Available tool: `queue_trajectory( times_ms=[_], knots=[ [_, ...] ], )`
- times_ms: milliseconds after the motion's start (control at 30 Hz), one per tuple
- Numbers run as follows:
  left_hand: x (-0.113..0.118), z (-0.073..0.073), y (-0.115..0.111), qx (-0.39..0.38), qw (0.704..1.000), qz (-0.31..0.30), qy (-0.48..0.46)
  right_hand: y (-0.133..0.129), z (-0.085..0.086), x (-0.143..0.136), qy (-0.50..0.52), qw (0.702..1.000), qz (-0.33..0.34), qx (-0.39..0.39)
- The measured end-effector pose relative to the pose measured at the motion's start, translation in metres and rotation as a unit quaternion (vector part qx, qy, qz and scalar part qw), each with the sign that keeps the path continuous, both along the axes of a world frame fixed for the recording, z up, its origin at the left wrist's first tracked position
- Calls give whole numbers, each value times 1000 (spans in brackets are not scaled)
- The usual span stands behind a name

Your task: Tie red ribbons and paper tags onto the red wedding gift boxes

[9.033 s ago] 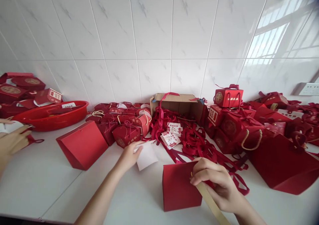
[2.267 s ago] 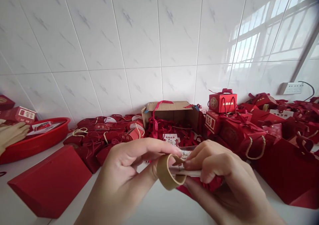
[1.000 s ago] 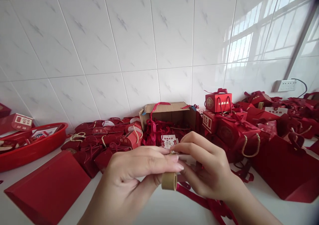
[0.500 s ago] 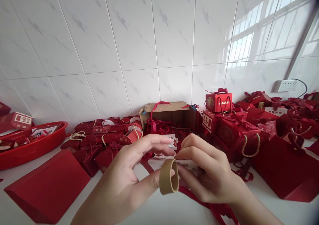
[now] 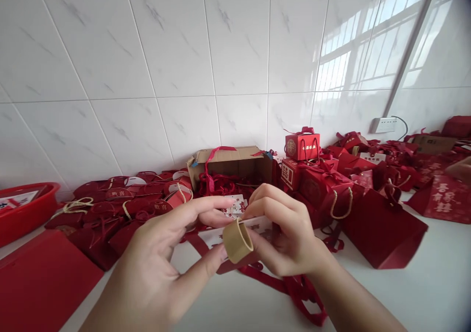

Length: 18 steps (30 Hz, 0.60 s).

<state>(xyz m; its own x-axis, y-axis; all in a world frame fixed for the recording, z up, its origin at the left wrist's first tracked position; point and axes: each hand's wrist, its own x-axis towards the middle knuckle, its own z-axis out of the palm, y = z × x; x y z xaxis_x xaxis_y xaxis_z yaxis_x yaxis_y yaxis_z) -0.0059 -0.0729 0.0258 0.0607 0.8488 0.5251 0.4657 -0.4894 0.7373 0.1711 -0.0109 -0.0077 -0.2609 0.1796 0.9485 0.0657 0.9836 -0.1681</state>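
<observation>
Between both hands is a white printed card (image 5: 211, 238) with a stiff tan loop (image 5: 235, 246) standing out from its near edge. My right hand (image 5: 283, 231) pinches the card behind the loop, thumb below and fingers bent over the top. My left hand (image 5: 165, 253) curves around the left side. Its thumb tip presses by the loop and the card, while its forefinger stretches above. Part of the card is hidden by my fingers. Dark red ribbon (image 5: 298, 293) lies on the white table below my right hand.
An opened cardboard box (image 5: 235, 160) of red ribbons stands against the tiled wall. Red gift boxes (image 5: 307, 148) are stacked at the right; several more (image 5: 147, 202) lie left, beside a red basin (image 5: 29, 219). A large red box (image 5: 47, 278) sits front left. Another person's hand (image 5: 459, 169) shows at the right edge.
My view has turned right, bringing another person's hand in at the right edge. The tan loop has tilted, and more of the white card shows between my hands.
</observation>
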Motion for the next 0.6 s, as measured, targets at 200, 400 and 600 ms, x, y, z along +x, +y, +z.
queue_trajectory(
  times_ms=[200,400,600],
  knots=[
    [3,6,6,-56,998,1,-41,4,3,3,-39,998,4,-54],
    [-3,0,20,-40,998,46,-5,8,17,30,-188,964,-22,-187],
    [-4,-3,28,63,996,57,-4,12,25,71,37,925,-185,-330]
  ],
)
